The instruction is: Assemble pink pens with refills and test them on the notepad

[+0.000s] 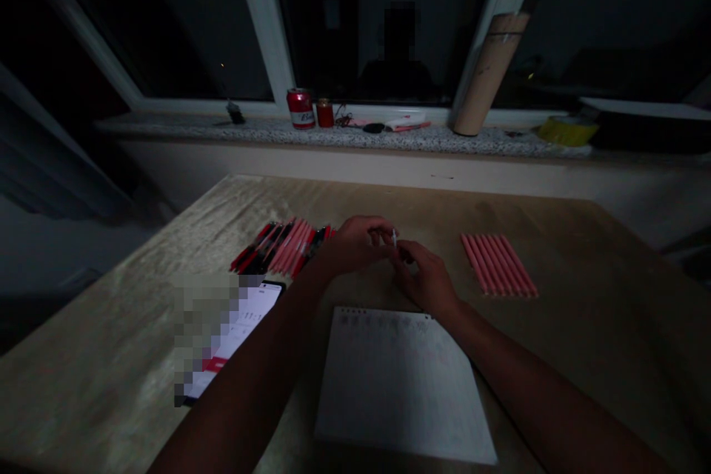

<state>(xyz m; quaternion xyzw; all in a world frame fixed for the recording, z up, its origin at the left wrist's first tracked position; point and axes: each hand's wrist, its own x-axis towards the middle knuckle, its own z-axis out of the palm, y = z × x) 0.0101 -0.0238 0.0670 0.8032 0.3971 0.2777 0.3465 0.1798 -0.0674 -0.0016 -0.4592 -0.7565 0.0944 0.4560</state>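
My left hand (364, 241) and my right hand (425, 278) meet above the middle of the table, just beyond the notepad's top edge. Fingers of both are closed around a thin, whitish stick-like piece (394, 237); the dark and the fingers hide what kind it is. Left of my left hand lies a pile of pink, red and black pens or pencils (289, 246), partly behind that hand. To the right of my right hand, several pink pencils (497, 264) lie side by side in a neat row. A white spiral-topped notepad (403, 385) lies between my forearms.
A phone with a lit screen (244, 333) lies beside my left forearm on the table (122, 341). Along the windowsill (222, 126) stand a red can (301, 108), a small red jar (325, 112), a tall tan tube (492, 74) and a yellow tape roll (566, 131).
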